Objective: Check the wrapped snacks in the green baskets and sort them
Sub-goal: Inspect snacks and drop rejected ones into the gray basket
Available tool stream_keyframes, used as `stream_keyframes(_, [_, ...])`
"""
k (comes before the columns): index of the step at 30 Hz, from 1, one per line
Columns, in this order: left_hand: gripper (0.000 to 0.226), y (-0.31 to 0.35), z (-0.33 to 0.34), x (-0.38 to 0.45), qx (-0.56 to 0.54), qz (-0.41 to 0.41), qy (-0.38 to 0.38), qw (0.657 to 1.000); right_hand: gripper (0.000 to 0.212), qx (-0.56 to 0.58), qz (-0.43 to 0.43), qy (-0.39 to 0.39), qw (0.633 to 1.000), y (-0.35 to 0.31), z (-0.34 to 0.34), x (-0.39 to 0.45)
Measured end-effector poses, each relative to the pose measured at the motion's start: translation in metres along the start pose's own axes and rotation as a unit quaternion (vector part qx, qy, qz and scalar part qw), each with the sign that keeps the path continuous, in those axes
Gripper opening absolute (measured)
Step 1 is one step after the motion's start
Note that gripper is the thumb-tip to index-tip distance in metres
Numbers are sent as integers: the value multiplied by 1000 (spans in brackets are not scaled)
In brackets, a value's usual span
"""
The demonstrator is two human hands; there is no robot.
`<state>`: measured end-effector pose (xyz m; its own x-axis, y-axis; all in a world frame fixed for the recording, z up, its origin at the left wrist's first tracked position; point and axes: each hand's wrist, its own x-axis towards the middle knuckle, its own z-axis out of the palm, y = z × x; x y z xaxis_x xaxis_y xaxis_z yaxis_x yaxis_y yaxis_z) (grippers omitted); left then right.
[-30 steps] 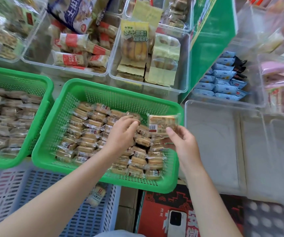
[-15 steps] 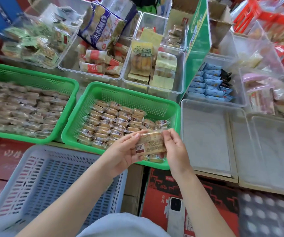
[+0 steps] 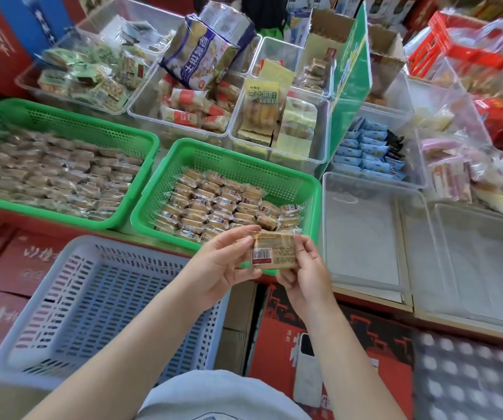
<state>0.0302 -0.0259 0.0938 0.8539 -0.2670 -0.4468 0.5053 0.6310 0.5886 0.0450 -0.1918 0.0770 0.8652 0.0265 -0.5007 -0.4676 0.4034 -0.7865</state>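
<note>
Wrapped snack (image 3: 273, 251) pinched between left hand (image 3: 218, 268) and right hand (image 3: 305, 275), above green basket (image 3: 315, 192)

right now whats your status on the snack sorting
Left hand and right hand both pinching one wrapped snack. Held over near rim of green basket. Nothing in the way.
</note>
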Motion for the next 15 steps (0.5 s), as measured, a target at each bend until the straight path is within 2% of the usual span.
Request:
stream_keyframes(4, [30, -2, -4, -7, -4, 10, -11, 1000, 23, 12, 1, -4, 1000, 2, 1, -6])
stream_keyframes(7, [35, 0, -9, -6, -12, 16, 17, 1000, 24, -88, -57, 36, 994, 5, 2, -7])
stream_keyframes(10, [34, 2, -16, 1, -6, -7, 114, 993, 27, -288, -197, 90, 933, 11, 4, -8])
stream_keyframes(12, [30, 0, -18, 4, 3, -12, 125, 992, 23, -339, -268, 96, 897, 11, 7, -11])
stream_keyframes(15, [54, -3, -21, 1, 30, 7, 102, 994, 21, -336, -271, 93, 897, 9, 13, -12])
